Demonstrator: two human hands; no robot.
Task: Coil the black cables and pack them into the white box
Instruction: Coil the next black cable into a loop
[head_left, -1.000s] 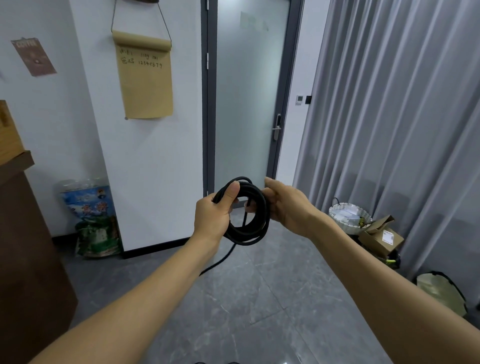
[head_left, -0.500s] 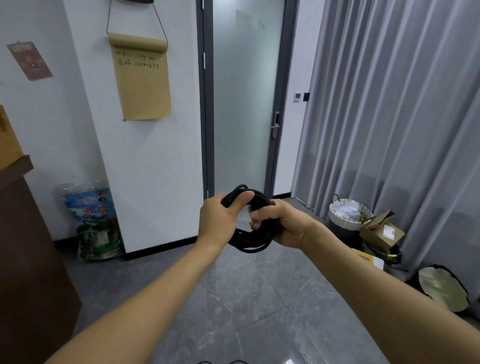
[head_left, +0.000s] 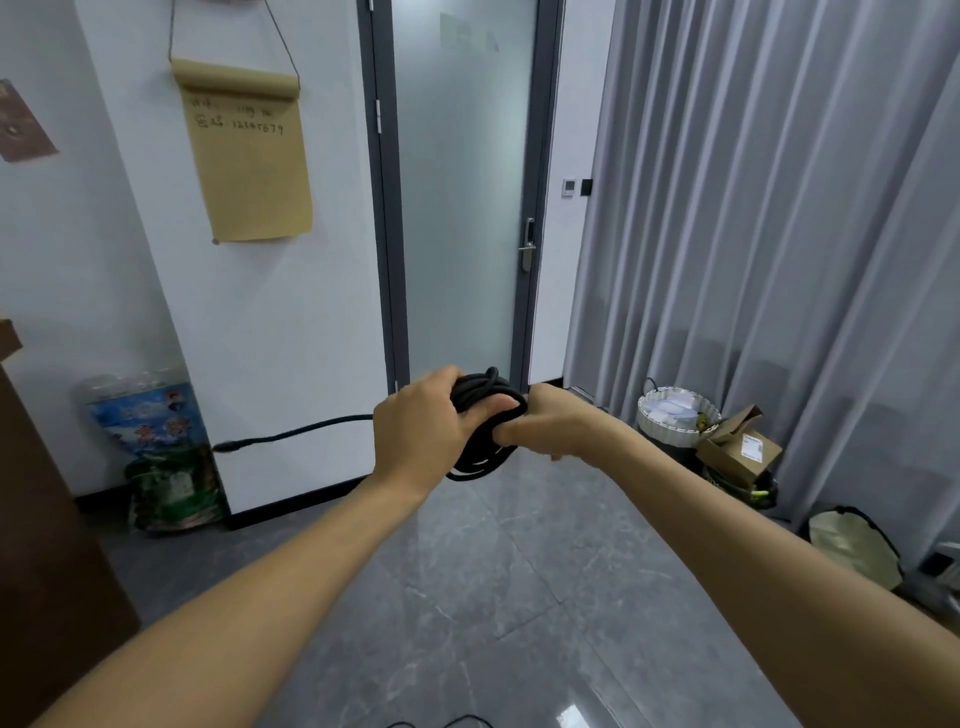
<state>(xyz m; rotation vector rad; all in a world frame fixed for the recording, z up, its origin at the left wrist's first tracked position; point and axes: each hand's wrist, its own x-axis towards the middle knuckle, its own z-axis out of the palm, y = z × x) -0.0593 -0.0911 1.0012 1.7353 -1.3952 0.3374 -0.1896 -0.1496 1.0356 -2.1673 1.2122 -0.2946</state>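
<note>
Swinging out level to the left now, a loose tail (head_left: 296, 431) with its plug (head_left: 226, 446), hanging down 1 second ago; probably the last wrap before packing, white box nowhere in view. Bunched between 2 hands, black cable coil (head_left: 480, 415): left hand (head_left: 415, 431) clamped on its near side, right hand (head_left: 540, 426) pinching its far edge.

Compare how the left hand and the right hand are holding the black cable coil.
The left hand wraps the black cable coil from the left side, back toward the camera; the right hand pinches it from the right, thumb forward. A loose cable end trails past the left hand only. Both grip the same coil.
</note>
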